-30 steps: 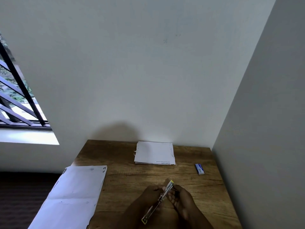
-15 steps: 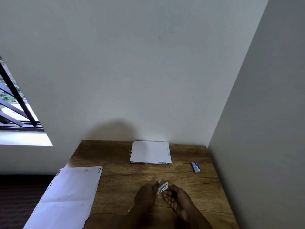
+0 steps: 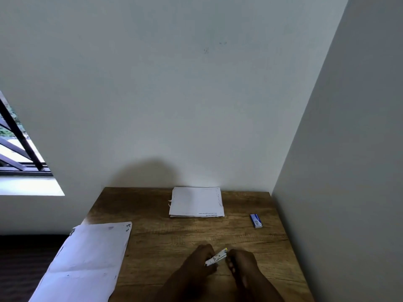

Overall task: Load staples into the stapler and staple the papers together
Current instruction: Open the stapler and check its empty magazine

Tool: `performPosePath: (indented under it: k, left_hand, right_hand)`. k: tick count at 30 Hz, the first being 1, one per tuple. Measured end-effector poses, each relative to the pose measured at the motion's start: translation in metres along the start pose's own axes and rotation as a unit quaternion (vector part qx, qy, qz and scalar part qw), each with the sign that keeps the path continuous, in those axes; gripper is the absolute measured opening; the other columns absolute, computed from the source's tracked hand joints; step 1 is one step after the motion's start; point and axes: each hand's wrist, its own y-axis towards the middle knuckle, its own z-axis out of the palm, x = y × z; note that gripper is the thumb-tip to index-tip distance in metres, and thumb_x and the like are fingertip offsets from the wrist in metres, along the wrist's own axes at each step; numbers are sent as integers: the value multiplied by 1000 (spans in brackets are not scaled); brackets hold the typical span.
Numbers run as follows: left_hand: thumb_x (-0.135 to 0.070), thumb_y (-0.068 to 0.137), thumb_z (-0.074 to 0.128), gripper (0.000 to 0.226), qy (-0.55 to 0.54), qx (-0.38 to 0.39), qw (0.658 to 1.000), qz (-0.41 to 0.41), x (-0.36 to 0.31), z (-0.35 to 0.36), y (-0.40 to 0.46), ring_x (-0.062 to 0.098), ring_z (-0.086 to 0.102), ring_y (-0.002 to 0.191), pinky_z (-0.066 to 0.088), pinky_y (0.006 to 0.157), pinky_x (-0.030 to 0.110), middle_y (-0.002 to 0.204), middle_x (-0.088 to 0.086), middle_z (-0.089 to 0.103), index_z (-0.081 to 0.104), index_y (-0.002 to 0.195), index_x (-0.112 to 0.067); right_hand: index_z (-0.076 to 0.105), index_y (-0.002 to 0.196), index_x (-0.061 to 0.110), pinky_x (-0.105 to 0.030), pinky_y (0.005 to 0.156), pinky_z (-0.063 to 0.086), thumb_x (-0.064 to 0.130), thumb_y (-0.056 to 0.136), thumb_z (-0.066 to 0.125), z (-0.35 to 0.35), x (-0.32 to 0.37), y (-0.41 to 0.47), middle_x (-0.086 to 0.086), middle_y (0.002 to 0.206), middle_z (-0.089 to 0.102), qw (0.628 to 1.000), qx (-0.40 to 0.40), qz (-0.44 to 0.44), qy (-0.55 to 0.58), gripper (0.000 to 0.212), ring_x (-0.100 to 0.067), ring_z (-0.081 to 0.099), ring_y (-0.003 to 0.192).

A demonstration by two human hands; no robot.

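A small white stapler with a yellow tip point(image 3: 217, 257) is held above the near part of the wooden table point(image 3: 165, 234). My left hand point(image 3: 201, 265) grips its near end. My right hand point(image 3: 241, 263) is curled at its far end, fingers closed; what lies inside them is hidden. A white stack of papers point(image 3: 196, 202) lies at the table's far edge against the wall. A small blue staple box point(image 3: 255, 220) rests to the right of the stack.
A large white sheet point(image 3: 87, 262) hangs over the table's left edge. Walls close the table at the back and right point(image 3: 340, 192). A barred window point(image 3: 15, 149) is at the left.
The stapler was open and long a second ago; now it looks folded short between both hands. The hands have drawn closer together, and the view has shifted slightly.
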Motion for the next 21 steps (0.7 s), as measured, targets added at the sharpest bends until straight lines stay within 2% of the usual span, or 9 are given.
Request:
performPosePath:
  k: [2, 5, 8, 10, 12, 14, 17, 19, 21]
  left_hand:
    - [-27, 81, 63, 26, 48, 6, 999, 13, 5, -3, 0, 21, 56, 96, 45, 79, 30, 102, -5, 42, 59, 104, -15]
    - [-27, 77, 65, 23, 95, 30, 994, 38, 10, -7, 1, 21, 57, 101, 44, 77, 27, 98, -1, 48, 66, 97, -17]
    - [-26, 74, 66, 22, 151, 47, 986, 46, 10, -11, 3, 21, 59, 99, 47, 77, 30, 102, 3, 58, 70, 95, -19]
    - [-24, 74, 68, 21, 172, 64, 982, 48, 10, -13, 6, 22, 60, 98, 48, 79, 32, 107, 5, 61, 71, 95, -18]
    - [-26, 73, 73, 22, 167, 82, 982, 46, 11, -16, 8, 20, 61, 97, 48, 80, 30, 107, 3, 63, 70, 94, -18]
    - [-40, 70, 76, 29, 141, 86, 986, 31, 12, -15, 8, 15, 59, 89, 46, 76, 28, 97, -2, 60, 68, 89, -18]
    - [-60, 76, 62, 44, 85, 29, 996, 4, 6, -14, 9, 14, 55, 79, 41, 71, 27, 83, 2, 58, 63, 71, -16]
    - [-46, 86, 60, 37, 31, -16, 999, 6, -1, -15, 15, 20, 59, 83, 46, 74, 32, 87, 11, 62, 64, 75, -11]
    - [-26, 90, 61, 21, -36, -25, 999, 9, -12, -19, 26, 24, 62, 90, 48, 80, 31, 96, 13, 66, 67, 86, -6]
  right_hand:
    - [70, 75, 0, -29, 55, 43, 15, 71, 64, -3, 6, -3, -13, 70, 68, 990, -71, -36, -115, 16, -26, 61, 62]
    - [70, 82, 3, -25, 57, 43, 20, 76, 62, -10, 13, -1, -13, 84, 71, 970, -76, -55, -223, 20, -26, 66, 79]
    - [70, 93, 0, -24, 65, 40, 21, 84, 56, -17, 22, 8, -14, 94, 69, 955, -72, -59, -282, 26, -22, 62, 83]
    - [69, 93, 1, -24, 67, 40, 21, 88, 53, -19, 28, 10, -13, 91, 66, 949, -74, -60, -302, 26, -21, 60, 81]
    - [66, 87, 4, -26, 68, 42, 20, 91, 50, -21, 33, 13, -13, 92, 64, 951, -82, -60, -293, 23, -20, 58, 79]
    - [61, 77, 9, -28, 73, 45, 19, 95, 47, -25, 36, 13, -12, 94, 64, 955, -85, -67, -275, 24, -19, 59, 81]
    - [66, 91, 2, -34, 83, 52, 15, 95, 48, -31, 42, 20, -15, 99, 69, 963, -76, -51, -254, 23, -24, 65, 87]
    - [66, 83, 0, -38, 72, 54, 13, 92, 52, -38, 46, 22, -17, 80, 67, 975, -71, -35, -205, 21, -24, 62, 69]
    - [64, 75, 2, -33, 56, 47, 13, 89, 55, -48, 51, 25, -14, 68, 62, 984, -70, -22, -161, 19, -23, 55, 58]
